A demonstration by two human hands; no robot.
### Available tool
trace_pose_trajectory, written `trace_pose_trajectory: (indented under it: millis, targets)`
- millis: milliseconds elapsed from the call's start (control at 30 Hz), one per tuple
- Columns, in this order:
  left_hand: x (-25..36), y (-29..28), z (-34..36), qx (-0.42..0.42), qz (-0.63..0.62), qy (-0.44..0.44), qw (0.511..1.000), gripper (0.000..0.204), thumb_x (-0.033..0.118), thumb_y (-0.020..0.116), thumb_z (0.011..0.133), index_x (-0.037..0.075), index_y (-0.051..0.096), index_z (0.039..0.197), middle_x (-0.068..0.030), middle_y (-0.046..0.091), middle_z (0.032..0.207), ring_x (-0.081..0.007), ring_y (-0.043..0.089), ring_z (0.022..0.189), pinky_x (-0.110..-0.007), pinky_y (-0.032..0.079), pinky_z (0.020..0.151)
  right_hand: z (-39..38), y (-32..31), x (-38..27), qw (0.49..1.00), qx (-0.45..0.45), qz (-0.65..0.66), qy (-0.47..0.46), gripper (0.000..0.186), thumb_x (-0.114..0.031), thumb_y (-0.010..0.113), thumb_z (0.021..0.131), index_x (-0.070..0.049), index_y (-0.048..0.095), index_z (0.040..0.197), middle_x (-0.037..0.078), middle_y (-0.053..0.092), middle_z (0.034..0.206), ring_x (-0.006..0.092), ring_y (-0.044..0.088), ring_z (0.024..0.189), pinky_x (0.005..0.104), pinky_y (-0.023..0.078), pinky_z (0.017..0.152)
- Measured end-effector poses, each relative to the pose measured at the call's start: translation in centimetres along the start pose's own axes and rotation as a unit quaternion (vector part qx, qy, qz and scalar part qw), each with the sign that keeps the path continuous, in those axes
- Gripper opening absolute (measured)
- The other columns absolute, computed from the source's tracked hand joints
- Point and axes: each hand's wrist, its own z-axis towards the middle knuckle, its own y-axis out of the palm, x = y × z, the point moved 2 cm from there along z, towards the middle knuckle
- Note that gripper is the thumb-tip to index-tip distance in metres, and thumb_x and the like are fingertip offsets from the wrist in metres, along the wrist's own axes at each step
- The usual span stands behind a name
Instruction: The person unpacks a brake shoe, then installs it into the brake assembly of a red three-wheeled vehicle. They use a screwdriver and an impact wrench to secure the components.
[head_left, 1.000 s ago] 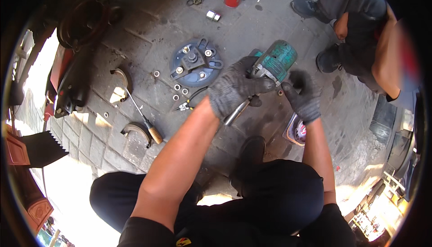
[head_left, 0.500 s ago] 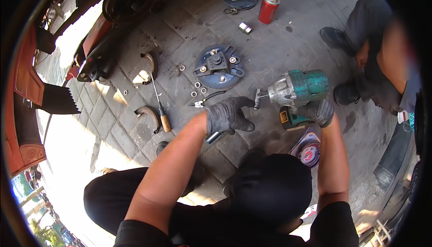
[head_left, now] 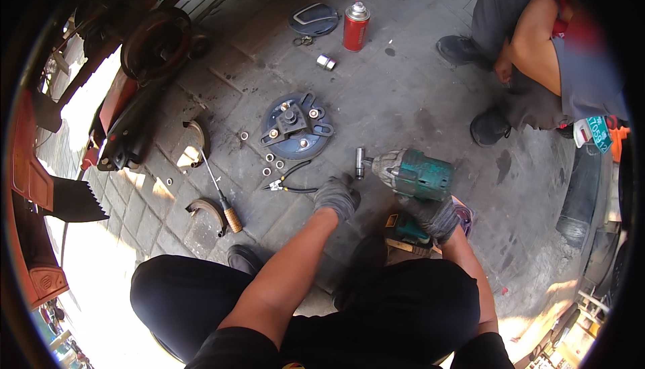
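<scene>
My right hand [head_left: 435, 216], in a grey glove, grips the handle of a teal cordless impact wrench [head_left: 411, 173] whose socket end [head_left: 360, 162] points left, just above the pavement. Gloved too, my left hand [head_left: 336, 196] hovers low over the ground beside the socket, fingers curled with nothing visible in them. Black-handled pliers [head_left: 285, 184] lie just left of that hand. Beyond them rests a blue round brake plate [head_left: 296, 127], with small nuts and washers [head_left: 272, 163] scattered in front of it.
A screwdriver [head_left: 222, 201] and two curved brake shoes [head_left: 193, 142] lie at the left beside a red vehicle part [head_left: 127, 127]. A red spray can [head_left: 355, 26], a socket [head_left: 326, 62] and a dark cover [head_left: 314, 19] stand farther off. Another person [head_left: 537, 53] crouches at the upper right.
My left hand let go of the wrench's front and dropped toward the ground near the pliers. The wrench now hangs in my right hand alone, lower and farther right.
</scene>
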Motion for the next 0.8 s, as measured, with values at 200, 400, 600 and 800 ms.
trace_pose_trajectory:
  millis: [200,400,600,800]
  targets:
    - [0.1,-5.5,1.3,-0.062,-0.748,-0.092,0.654,0.022,0.012,0.056,0.085,0.004,0.059,0.105,-0.0003,0.052,0.068,-0.0129,0.050,0.060,-0.030,0.047,0.060,1.3,1.3,-0.5,0.997,-0.055,-0.058,-0.019,0.032,-0.023,0.073,0.082,-0.011,0.066,0.111,0.004,0.068,0.105,0.0187,0.063,0.095,0.0330,0.050,0.085]
    - [1.9,-7.2,1.5,-0.016,-0.844,-0.036,0.535,0.019,0.011,0.058,0.086,0.003,0.058,0.103,-0.0046,0.052,0.069,-0.0172,0.053,0.061,-0.033,0.049,0.058,3.5,2.9,-0.8,0.927,-0.078,-0.336,-0.144,0.036,-0.026,0.068,0.082,-0.014,0.064,0.116,0.008,0.067,0.111,0.0270,0.062,0.104,0.0357,0.050,0.088]
    - [3.8,-6.7,1.8,0.117,-0.878,-0.150,0.440,0.009,0.010,0.057,0.086,0.005,0.052,0.092,-0.0090,0.055,0.069,-0.0252,0.057,0.058,-0.042,0.052,0.056,6.2,3.8,1.7,0.925,-0.182,-0.309,-0.127,0.034,-0.016,0.053,0.091,-0.013,0.058,0.124,0.010,0.063,0.119,0.0287,0.060,0.107,0.0380,0.051,0.089]
    - [4.2,-6.1,3.4,0.136,-0.898,-0.170,0.382,0.009,0.014,0.054,0.088,0.005,0.051,0.087,-0.0114,0.057,0.070,-0.0283,0.058,0.060,-0.044,0.053,0.058,7.9,3.5,-2.8,0.844,-0.226,-0.390,-0.291,0.043,-0.008,0.048,0.092,-0.012,0.047,0.136,0.012,0.049,0.137,0.0273,0.050,0.124,0.0335,0.044,0.101]
